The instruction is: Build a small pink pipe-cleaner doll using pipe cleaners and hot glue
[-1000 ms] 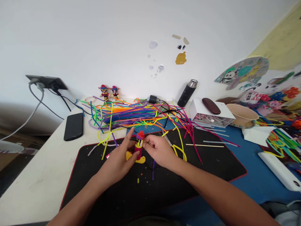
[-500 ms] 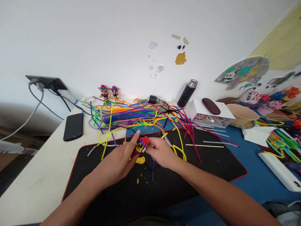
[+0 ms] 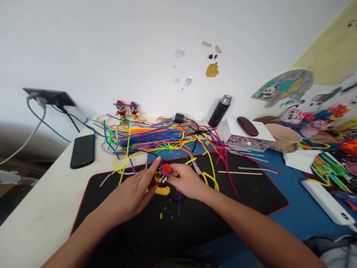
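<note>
Both my hands meet over a black mat [image 3: 223, 208] around a small pipe-cleaner figure [image 3: 163, 173] with a red top, a yellow and purple middle and yellow feet. My left hand [image 3: 134, 191] grips its body from the left, forefinger stretched out past it. My right hand [image 3: 185, 180] pinches the red top from the right. The figure leans toward me. A heap of coloured pipe cleaners [image 3: 156, 136] lies just behind the hands.
A black phone [image 3: 82, 150] lies at the left, two finished figures [image 3: 126, 109] stand by the wall. A dark flask [image 3: 219, 110], a white box [image 3: 245, 136] with a dark case, a paper bowl [image 3: 283, 137] and scissors [image 3: 196, 168] lie to the right.
The figure has tipped from upright to leaning, its red top now low between my fingers. Both hands have stayed around it; the camera shifted slightly.
</note>
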`<state>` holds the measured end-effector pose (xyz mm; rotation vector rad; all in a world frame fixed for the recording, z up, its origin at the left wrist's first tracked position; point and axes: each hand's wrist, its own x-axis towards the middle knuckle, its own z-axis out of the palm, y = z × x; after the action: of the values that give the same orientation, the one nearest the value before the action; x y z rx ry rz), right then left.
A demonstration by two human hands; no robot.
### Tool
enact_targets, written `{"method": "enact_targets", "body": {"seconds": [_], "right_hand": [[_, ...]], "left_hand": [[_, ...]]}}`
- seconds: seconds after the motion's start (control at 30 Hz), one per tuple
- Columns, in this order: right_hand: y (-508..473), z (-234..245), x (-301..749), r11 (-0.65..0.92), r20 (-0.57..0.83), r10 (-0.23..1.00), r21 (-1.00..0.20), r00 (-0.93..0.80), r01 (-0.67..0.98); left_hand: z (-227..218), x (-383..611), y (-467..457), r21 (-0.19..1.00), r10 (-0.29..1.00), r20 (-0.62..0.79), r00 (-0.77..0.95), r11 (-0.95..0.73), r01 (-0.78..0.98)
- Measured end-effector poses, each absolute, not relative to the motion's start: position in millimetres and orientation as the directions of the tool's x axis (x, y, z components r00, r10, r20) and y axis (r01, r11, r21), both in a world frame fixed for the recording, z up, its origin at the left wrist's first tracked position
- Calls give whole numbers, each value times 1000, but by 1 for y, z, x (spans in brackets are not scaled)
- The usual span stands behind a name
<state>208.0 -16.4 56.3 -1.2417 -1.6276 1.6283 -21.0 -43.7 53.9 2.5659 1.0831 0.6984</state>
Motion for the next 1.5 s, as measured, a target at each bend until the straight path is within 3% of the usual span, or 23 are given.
{"method": "enact_targets", "body": {"seconds": [0.17,0.37,0.47,0.63,0.77,1.13,1.3,1.4,1.5], "right_hand": [[-14,55,208,-84,-220,875,-946,-431,313],[-16,61,230,-2,-62,978,-958,-201,285],[-21,62,251,12,-59,980,-935,-188,354],[-35,57,292,7,-166,967,-742,-194,670],[-46,54,319,-28,-229,965,-570,-126,822],[-63,42,312,54,-246,962,-257,-120,965],[-64,32,317,0,-205,976,-363,-79,932],[-64,25,325,-77,-193,981,-551,-36,831],[-63,26,332,-266,-306,952,-807,12,528]], "left_hand": [[54,-26,-39,504,788,318,527,-611,610],[54,-30,-24,702,912,202,358,-390,596],[55,-30,-16,807,953,176,245,-282,519],[60,-24,-7,906,968,133,214,-206,369],[65,-18,-3,938,964,119,239,-188,292],[64,-6,0,972,976,92,196,-130,194],[64,-3,1,985,975,76,207,-106,135],[64,-2,2,994,978,50,201,-68,81],[65,-1,5,999,983,25,184,-30,27]]}}
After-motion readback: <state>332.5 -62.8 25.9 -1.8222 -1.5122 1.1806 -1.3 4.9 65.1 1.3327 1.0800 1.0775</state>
